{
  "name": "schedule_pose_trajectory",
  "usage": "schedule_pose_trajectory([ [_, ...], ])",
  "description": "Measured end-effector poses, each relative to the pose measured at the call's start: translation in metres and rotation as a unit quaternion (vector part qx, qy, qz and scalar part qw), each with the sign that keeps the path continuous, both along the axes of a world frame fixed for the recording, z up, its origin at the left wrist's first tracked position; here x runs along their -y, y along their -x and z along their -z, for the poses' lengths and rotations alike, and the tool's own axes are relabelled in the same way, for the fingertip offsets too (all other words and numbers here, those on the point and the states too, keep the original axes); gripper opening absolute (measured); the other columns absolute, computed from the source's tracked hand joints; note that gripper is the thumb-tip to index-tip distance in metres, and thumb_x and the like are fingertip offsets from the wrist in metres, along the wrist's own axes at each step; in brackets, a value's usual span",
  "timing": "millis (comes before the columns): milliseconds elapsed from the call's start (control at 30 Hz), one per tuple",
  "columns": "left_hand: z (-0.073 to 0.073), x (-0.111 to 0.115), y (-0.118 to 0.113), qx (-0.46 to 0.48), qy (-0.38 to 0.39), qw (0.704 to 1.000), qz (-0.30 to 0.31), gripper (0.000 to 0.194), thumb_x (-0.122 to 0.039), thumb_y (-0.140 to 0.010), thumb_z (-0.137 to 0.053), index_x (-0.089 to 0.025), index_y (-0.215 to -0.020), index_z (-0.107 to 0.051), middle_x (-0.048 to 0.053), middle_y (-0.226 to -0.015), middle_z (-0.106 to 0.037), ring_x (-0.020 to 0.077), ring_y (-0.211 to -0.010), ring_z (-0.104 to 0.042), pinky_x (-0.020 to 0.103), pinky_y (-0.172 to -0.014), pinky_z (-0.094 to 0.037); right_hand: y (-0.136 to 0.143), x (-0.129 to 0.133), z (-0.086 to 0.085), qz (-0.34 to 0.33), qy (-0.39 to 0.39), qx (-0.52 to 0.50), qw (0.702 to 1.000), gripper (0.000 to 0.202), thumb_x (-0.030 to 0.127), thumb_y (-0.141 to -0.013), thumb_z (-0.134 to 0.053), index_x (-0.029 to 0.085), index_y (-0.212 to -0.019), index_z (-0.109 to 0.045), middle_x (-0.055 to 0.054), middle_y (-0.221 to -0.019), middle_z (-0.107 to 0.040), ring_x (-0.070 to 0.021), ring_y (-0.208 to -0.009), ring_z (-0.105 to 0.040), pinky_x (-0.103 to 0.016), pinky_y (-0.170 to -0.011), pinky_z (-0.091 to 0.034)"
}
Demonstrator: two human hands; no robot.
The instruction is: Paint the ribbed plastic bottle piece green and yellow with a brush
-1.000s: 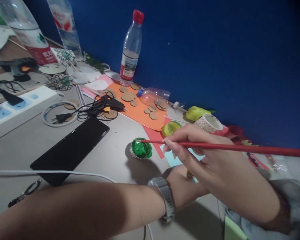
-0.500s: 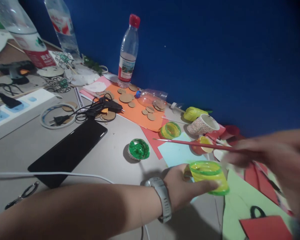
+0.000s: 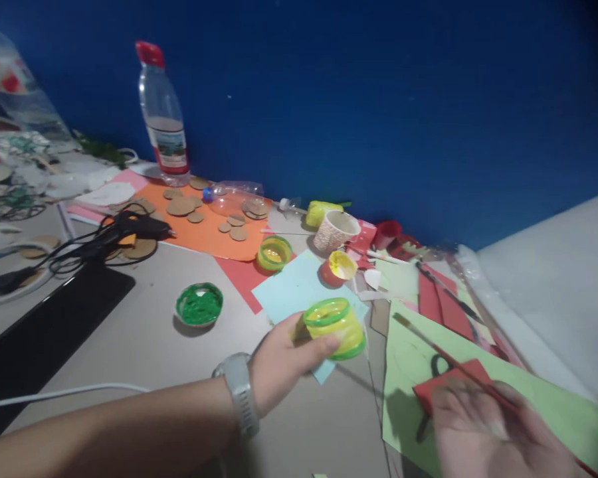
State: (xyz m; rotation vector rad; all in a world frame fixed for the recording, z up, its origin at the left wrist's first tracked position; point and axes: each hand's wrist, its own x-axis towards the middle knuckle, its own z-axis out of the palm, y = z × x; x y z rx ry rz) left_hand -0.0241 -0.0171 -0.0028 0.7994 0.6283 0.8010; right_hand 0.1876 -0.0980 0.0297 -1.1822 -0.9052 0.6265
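Note:
My left hand (image 3: pixel 284 362), with a grey watch on its wrist, holds a yellow ring-shaped piece (image 3: pixel 346 335) with green rims, thumb on its near side. My right hand (image 3: pixel 488 425) is at the lower right with its palm turned up. A thin red paintbrush (image 3: pixel 448 358) lies across its fingers, brush end pointing up and left. Left of my left hand stands a small cup of green paint (image 3: pixel 199 305). A small red cup with yellow paint (image 3: pixel 337 267) and another yellow-green ring (image 3: pixel 274 254) are behind the held piece.
A red-capped bottle (image 3: pixel 164 126) stands at the back. Cardboard discs (image 3: pixel 181 206) lie on orange paper (image 3: pixel 214 242). A glue gun (image 3: pixel 134 229) and a black phone (image 3: pixel 54 325) are at left. Green paper (image 3: pixel 403 398) and red scraps (image 3: pixel 441 305) are at right, beside a paper cup (image 3: pixel 335 231).
The view has swung right. My right hand with the brush has moved down and right, away from the held piece, and turned palm up. My left hand keeps its hold.

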Motion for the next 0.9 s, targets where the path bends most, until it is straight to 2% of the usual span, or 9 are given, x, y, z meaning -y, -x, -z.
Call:
schedule_pose_trajectory([
  [67, -0.001, 0.001, -0.002, -0.021, -0.013, 1.0, 0.013, 0.041, -0.041, -0.082, -0.067, -0.017, -0.116, -0.065, 0.01, -0.113, -0.071, 0.0226, -0.098, -0.065, 0.029, -0.075, -0.048, 0.004, 0.002, 0.005, 0.076, 0.018, -0.166, 0.983, 0.008, 0.024, -0.076, -0.064, 0.023, -0.068, -0.066, 0.002, -0.048, -0.047, -0.014, -0.044, -0.047, -0.029, -0.043, -0.048],
  [100, -0.001, 0.001, -0.003, -0.034, -0.016, 0.999, 0.016, 0.039, -0.04, -0.083, -0.066, -0.018, -0.116, -0.065, 0.009, -0.114, -0.071, 0.0219, -0.097, -0.064, 0.028, -0.073, -0.047, 0.007, 0.003, 0.005, 0.096, 0.009, -0.19, 0.977, 0.009, 0.028, -0.073, -0.068, 0.022, -0.067, -0.066, 0.001, -0.048, -0.051, -0.0138, -0.046, -0.05, -0.029, -0.046, -0.05],
  [167, -0.001, 0.002, -0.005, -0.049, -0.017, 0.999, 0.017, 0.038, -0.039, -0.085, -0.065, -0.019, -0.117, -0.064, 0.009, -0.115, -0.071, 0.0224, -0.098, -0.063, 0.029, -0.077, -0.047, 0.014, 0.006, 0.002, 0.092, -0.024, -0.176, 0.98, 0.017, 0.037, -0.071, -0.072, 0.022, -0.065, -0.066, 0.001, -0.046, -0.055, -0.0128, -0.046, -0.052, -0.027, -0.049, -0.05],
  [233, 0.001, 0.002, -0.006, -0.065, -0.025, 0.997, 0.02, 0.036, -0.04, -0.086, -0.063, -0.019, -0.115, -0.065, 0.009, -0.115, -0.07, 0.0235, -0.099, -0.062, 0.032, -0.081, -0.047, 0.019, 0.008, -0.002, 0.078, -0.035, -0.155, 0.984, 0.02, 0.04, -0.076, -0.071, 0.023, -0.066, -0.066, 0.001, -0.048, -0.058, -0.012, -0.047, -0.053, -0.026, -0.051, -0.05],
  [333, 0.006, 0.002, -0.008, -0.072, -0.031, 0.997, 0.017, 0.037, -0.041, -0.087, -0.061, -0.02, -0.116, -0.065, 0.009, -0.12, -0.069, 0.0273, -0.109, -0.06, 0.037, -0.091, -0.046, 0.022, 0.009, -0.005, 0.068, -0.057, -0.129, 0.988, 0.021, 0.039, -0.083, -0.067, 0.024, -0.069, -0.068, 0.002, -0.049, -0.06, -0.0112, -0.048, -0.055, -0.024, -0.052, -0.051],
  [533, 0.009, 0.003, -0.008, -0.095, -0.015, 0.995, 0.012, 0.036, -0.045, -0.085, -0.061, -0.021, -0.111, -0.067, 0.008, -0.121, -0.068, 0.0309, -0.118, -0.056, 0.043, -0.103, -0.04, 0.024, 0.008, 0.0, 0.089, -0.066, -0.098, 0.989, 0.02, 0.036, -0.084, -0.065, 0.023, -0.069, -0.069, 0.003, -0.052, -0.06, -0.012, -0.045, -0.057, -0.025, -0.048, -0.048],
  [633, 0.007, 0.003, -0.009, -0.109, -0.008, 0.994, 0.004, 0.034, -0.047, -0.081, -0.065, -0.022, -0.105, -0.069, 0.007, -0.12, -0.068, 0.0312, -0.119, -0.056, 0.043, -0.104, -0.04, 0.025, 0.009, 0.002, 0.116, -0.061, -0.096, 0.987, 0.02, 0.036, -0.084, -0.063, 0.023, -0.07, -0.069, 0.002, -0.053, -0.061, -0.0124, -0.045, -0.057, -0.026, -0.052, -0.049],
  [733, 0.006, 0.003, -0.01, -0.115, -0.006, 0.993, 0.003, 0.033, -0.048, -0.08, -0.065, -0.022, -0.1, -0.071, 0.007, -0.117, -0.069, 0.0313, -0.117, -0.057, 0.043, -0.103, -0.041, 0.024, 0.009, 0.001, 0.103, -0.056, -0.094, 0.989, 0.02, 0.035, -0.085, -0.061, 0.024, -0.07, -0.068, 0.002, -0.05, -0.059, -0.0133, -0.045, -0.056, -0.026, -0.049, -0.047],
  [900, 0.006, 0.002, -0.01, -0.108, -0.015, 0.994, 0.005, 0.032, -0.046, -0.082, -0.065, -0.023, -0.102, -0.071, 0.007, -0.115, -0.07, 0.0301, -0.116, -0.058, 0.043, -0.103, -0.042, 0.024, 0.009, 0.0, 0.104, -0.066, -0.095, 0.988, 0.019, 0.033, -0.086, -0.062, 0.024, -0.07, -0.069, 0.003, -0.054, -0.061, -0.0121, -0.045, -0.057, -0.025, -0.048, -0.048],
])
